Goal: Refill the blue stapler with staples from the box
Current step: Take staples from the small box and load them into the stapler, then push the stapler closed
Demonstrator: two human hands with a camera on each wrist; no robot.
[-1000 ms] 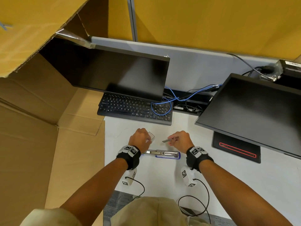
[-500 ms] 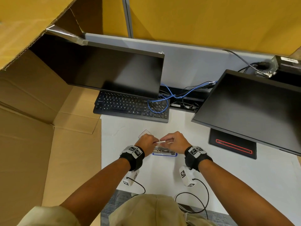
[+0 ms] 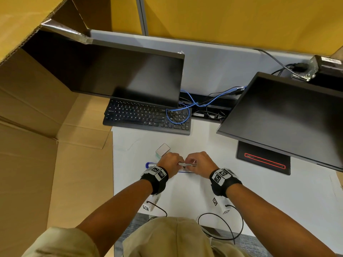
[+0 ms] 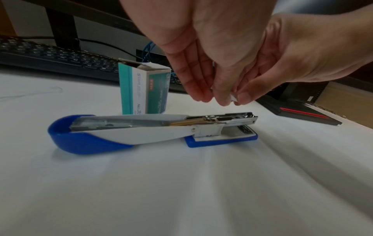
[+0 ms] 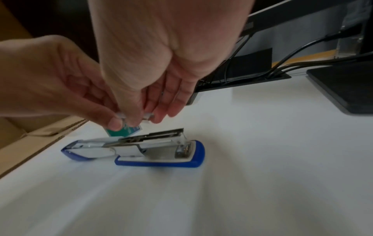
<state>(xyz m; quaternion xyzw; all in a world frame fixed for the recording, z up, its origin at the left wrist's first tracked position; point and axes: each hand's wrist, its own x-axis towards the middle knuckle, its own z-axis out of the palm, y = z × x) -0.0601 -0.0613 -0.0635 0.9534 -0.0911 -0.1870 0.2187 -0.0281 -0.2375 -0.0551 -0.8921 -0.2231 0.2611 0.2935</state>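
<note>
Metal staples [image 4: 232, 97] are pinched between both hands, left hand [image 3: 169, 164] and right hand [image 3: 200, 164], just above the opened blue stapler [image 4: 141, 129] (box [image 4: 144, 89] standing behind). Next: line them up with its channel.

The stapler [image 4: 125, 132] is blue and white with a silver metal channel, lying on a white bench [image 4: 181, 191]. The box [image 4: 144, 89] is teal with pale lettering and what looks like a red mark. Black wristbands [image 3: 156, 176] carry black-and-white square patterns.
</note>
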